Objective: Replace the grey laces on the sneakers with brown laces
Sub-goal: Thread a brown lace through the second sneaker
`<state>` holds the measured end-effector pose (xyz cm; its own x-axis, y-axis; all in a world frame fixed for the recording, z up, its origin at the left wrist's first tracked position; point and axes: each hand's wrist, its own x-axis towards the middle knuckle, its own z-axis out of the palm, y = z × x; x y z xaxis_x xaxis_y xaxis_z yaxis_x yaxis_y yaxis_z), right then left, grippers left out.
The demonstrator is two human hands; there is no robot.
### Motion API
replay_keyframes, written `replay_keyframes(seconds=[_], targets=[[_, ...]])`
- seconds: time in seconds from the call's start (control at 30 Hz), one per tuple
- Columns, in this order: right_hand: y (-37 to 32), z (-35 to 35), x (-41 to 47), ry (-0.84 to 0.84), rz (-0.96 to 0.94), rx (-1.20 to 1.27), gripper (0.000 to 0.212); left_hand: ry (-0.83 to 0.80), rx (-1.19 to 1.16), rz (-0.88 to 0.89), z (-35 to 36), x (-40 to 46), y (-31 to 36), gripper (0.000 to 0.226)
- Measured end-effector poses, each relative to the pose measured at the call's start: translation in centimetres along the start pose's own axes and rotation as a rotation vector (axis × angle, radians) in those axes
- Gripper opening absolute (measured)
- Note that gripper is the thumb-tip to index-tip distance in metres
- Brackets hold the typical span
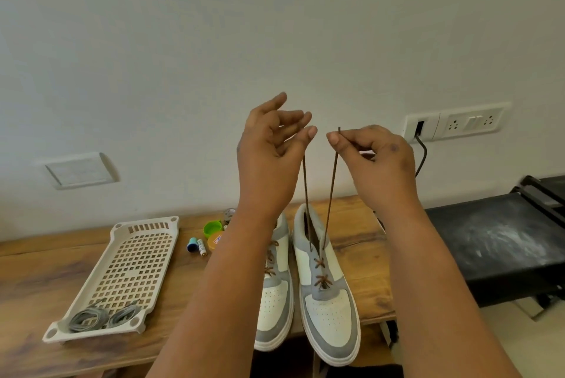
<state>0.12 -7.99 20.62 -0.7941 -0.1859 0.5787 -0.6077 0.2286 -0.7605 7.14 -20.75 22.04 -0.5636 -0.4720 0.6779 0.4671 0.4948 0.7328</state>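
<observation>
Two white and grey sneakers stand side by side on the wooden table (46, 267). The right sneaker (328, 301) carries a brown lace (330, 194) crossed through its lower eyelets, both ends pulled straight up. My right hand (373, 160) pinches one lace end between thumb and forefinger. My left hand (272, 148) holds the other end high beside it, pinched at the thumb with the other fingers spread. The left sneaker (275, 301) also shows brown lacing, partly hidden by my left forearm. Two coiled grey laces (102, 318) lie in the near end of a beige perforated tray (134, 258).
Small items sit behind the tray: a green lid (212, 228), a blue spool (192, 244) and an orange container (214, 241). A black bench (501, 243) stands to the right of the table. A wall socket panel (455, 123) with a black cable is behind my right hand.
</observation>
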Motion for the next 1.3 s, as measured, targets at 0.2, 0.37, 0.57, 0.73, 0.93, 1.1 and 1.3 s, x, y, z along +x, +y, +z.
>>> replay_keyframes(seconds=[0.2,0.37,0.57,0.73,0.93,1.1,1.3], targets=[[-0.5,0.6,-0.6,0.048,0.011,0.233,0.014,0.042,-0.018,-0.037,0.7,0.1,0.5,0.007],[-0.1,0.6,-0.5,0.109,-0.018,0.252,0.013,0.011,0.103,0.042,0.6,-0.3,0.6,0.009],[0.4,0.1,-0.1,0.117,0.070,0.356,0.009,0.066,0.106,0.003,-0.2,-0.9,0.9,0.015],[3.1,-1.1,-0.2,0.064,0.374,0.565,0.016,0.027,0.146,-0.158,-1.7,-2.5,-1.2,0.011],[10.6,0.3,-2.6,-0.388,0.565,-0.211,0.018,-0.345,0.484,-0.334,-3.0,-6.6,-6.8,0.004],[11.6,3.5,-5.5,-0.907,0.528,-0.478,0.022,-0.633,0.671,-0.476,-2.0,-9.0,-10.8,0.016],[12.0,4.1,-5.4,-0.892,0.456,-0.472,0.015,-0.741,0.712,-0.499,0.1,-10.5,-13.0,0.017]])
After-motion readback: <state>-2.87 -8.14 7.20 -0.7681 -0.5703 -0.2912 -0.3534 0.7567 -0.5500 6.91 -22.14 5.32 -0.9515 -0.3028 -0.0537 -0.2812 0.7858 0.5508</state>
